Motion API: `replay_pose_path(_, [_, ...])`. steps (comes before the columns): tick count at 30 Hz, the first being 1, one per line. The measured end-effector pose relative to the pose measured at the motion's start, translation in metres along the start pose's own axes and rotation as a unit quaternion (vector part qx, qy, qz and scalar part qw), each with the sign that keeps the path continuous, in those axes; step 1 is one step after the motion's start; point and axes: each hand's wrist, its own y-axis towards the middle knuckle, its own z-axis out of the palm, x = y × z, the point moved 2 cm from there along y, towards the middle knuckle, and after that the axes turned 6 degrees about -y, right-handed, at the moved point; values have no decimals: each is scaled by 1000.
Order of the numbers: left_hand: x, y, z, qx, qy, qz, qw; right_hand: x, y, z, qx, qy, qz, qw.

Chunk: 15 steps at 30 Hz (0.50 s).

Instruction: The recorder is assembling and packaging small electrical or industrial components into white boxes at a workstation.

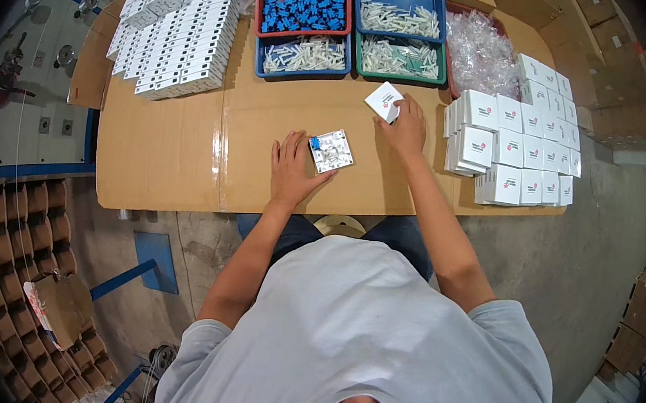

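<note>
Head view: the box lies just right of the left hand, in the gap between thumb and fingers; the left hand is clearly nearer; from the right hand the box is leftward and closer to the body; it is square, so no long axis stands out, and sits slightly turned; its top looks white and silvery, with a blue connector at the corner by the left fingers; finer contents are too small to tell.

The left hand is spread wide, thumb against the box's near edge, without a clear grip; the right hand pinches a white piece, square and flat-faced, to its left; beyond both hands stand trays; right of the right hand, white stacks.
</note>
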Motion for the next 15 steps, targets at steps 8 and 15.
replay_pose_path(8, [2, -2, 5, -19, -7, 14, 1000, 23, -4, -64, 289, 695, 117, 648])
replay_pose_path(15, [-3, 1, -2, -3, -21, 6, 1000, 51, -25, -145, 338, 743, -38, 577])
